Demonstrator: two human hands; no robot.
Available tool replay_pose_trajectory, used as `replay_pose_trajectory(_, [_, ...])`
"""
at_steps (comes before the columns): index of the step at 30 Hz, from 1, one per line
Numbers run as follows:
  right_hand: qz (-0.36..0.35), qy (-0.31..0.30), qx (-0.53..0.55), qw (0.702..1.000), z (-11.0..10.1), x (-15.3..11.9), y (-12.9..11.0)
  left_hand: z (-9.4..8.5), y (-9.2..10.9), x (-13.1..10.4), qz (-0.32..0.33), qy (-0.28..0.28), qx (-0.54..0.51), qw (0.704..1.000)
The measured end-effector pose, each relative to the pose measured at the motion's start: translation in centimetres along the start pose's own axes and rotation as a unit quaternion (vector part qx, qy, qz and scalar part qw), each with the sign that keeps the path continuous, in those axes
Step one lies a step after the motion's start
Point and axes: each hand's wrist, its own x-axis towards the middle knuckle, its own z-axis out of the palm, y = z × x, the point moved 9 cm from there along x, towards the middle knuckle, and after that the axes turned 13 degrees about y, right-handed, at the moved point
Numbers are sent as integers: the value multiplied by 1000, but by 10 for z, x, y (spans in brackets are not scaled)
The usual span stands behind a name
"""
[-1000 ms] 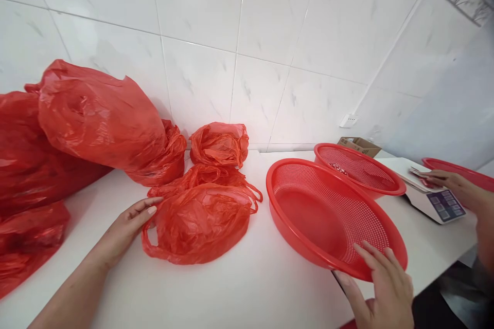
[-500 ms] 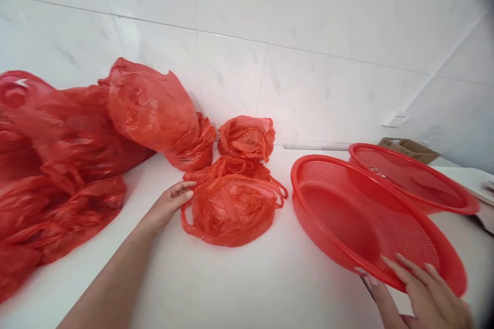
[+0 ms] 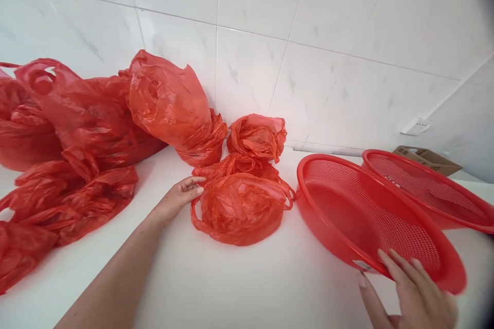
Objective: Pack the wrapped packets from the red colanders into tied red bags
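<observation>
A round red plastic basket (image 3: pixel 320 223) with perforated walls stands on the white table, right of centre. My right hand (image 3: pixel 417 293) is at its near rim, fingers spread over the edge and thumb apart below it; the hand does not close round the rim. To the left of the basket lies a crumpled red plastic bag (image 3: pixel 241 211) with loop handles. My left hand (image 3: pixel 179 198) reaches the left edge of this bag, fingers stretched out and fingertips at the plastic, with thumb and forefinger apart.
Another red basket (image 3: pixel 428 185) stands behind, by a cardboard box (image 3: pixel 428 159). Several red bags, including a bulging one (image 3: pixel 165 97) and a flattened heap (image 3: pixel 85 200), line the left. A smaller bag (image 3: pixel 257 136) sits near the tiled wall (image 3: pixel 247 72).
The view has turned a little left, so the bags appear farther right. My right thumb has come away from the basket's rim. My left hand stays by the bag.
</observation>
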Motion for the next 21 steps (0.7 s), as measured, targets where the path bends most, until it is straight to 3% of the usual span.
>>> replay_pose_trajectory(3, [-46, -27, 0, 999, 11, 14, -31, 1, -1, 0, -5, -4, 3, 1000])
replay_pose_trajectory(6, [-87, -63, 9, 994, 30, 22, -46, 0, -1, 0, -5, 0, 18, 1000])
replay_pose_trajectory(9, [-104, -118, 23, 987, 53, 33, -49, 0, -2, 0, -12, 2, 26, 1000])
replay_pose_trajectory(12, [-64, -155, 82, 982, 69, 57, -35, 1, -2, 0, -29, -1, 15, 999])
replay_pose_trajectory(14, [9, -109, 111, 988, 69, 85, -5, 2, -1, -1, -41, -3, 3, 999])
replay_pose_trajectory(17, [121, 12, 49, 991, 60, 127, 70, 5, 1, -3, -59, -4, -18, 998])
replay_pose_trajectory(19, [138, 2, -39, 990, 68, 144, 122, 4, 6, -4, -53, 10, -21, 998])
replay_pose_trajectory(21, [141, -51, -109, 983, 81, 153, 172, -2, 18, -3, -6, 63, 10, 998])
